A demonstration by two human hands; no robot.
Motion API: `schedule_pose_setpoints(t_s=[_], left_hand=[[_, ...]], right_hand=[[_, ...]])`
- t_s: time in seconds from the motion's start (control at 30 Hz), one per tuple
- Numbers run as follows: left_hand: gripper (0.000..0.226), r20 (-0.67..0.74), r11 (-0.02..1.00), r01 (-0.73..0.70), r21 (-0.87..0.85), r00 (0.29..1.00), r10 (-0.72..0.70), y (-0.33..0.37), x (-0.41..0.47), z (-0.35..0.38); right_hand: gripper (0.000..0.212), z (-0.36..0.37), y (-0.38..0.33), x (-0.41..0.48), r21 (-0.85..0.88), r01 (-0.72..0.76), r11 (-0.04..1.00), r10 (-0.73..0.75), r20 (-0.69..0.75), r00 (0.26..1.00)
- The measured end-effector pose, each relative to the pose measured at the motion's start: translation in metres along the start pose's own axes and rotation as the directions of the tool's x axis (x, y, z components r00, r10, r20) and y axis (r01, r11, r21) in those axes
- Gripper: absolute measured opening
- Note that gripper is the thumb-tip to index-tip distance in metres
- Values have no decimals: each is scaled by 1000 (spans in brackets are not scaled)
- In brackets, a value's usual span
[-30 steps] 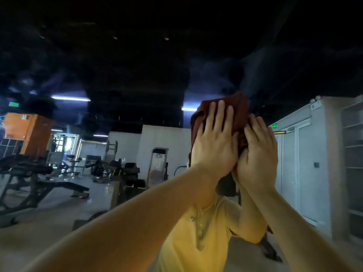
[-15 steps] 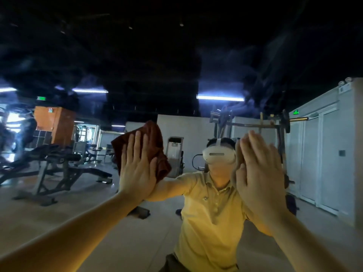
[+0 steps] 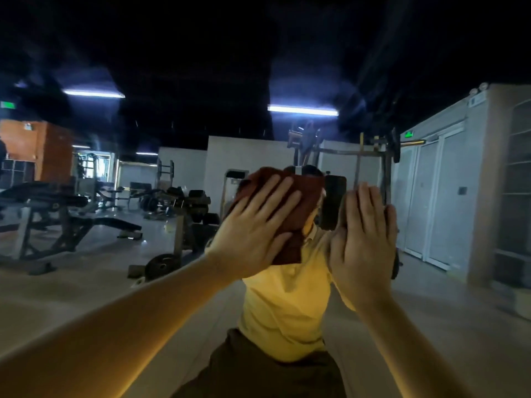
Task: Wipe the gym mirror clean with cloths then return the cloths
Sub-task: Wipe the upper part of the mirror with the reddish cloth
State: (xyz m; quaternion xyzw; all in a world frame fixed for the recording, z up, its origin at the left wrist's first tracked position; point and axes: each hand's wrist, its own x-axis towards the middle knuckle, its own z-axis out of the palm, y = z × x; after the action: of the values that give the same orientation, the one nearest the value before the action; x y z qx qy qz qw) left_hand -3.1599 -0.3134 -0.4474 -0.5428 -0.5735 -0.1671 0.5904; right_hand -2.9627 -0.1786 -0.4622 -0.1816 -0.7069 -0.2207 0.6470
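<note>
So the left hand is flat on the mirror, fingers straight and fanned out a bit, pointing up and to the right, and it's pressing the red-brown cloth onto the glass. The cloth sits under the palm and fingers and pokes out past the fingertips at the top and right. A corner also hangs down below the thumb. It's covering the head in the reflection, so you only see the yellow shirt underneath. The right hand is just beside it to the right, upright, fingers straight and close together, palm toward the glass, not touching the cloth. There's a dark edge showing past its fingers, but I honestly can't tell if that's a second cloth or just the hand's reflection. The rest of the glass shows benches and a ceiling light.
</note>
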Motion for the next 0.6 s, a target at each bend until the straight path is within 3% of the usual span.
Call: schedule_pose_setpoints(t_s=[0.13, 0.27, 0.43, 0.6], left_hand=[[69, 12, 978, 209, 1, 978, -209, -43, -88, -1], [68, 38, 966, 260, 1, 965, -260, -37, -136, 0], [70, 56, 981, 189, -53, 981, -186, 26, -100, 8], [69, 79, 986, 96, -136, 993, -86, 129, -59, 25]], right_hand=[[60, 4, -13, -29, 55, 47, 997, -48, 22, 999], [59, 2, 8, -57, -8, 44, 999, -43, 18, 999], [58, 7, 0, -62, 40, -20, 999, 20, 0, 1000], [66, 1, 10, -65, 45, 20, 999, -23, 66, 998]])
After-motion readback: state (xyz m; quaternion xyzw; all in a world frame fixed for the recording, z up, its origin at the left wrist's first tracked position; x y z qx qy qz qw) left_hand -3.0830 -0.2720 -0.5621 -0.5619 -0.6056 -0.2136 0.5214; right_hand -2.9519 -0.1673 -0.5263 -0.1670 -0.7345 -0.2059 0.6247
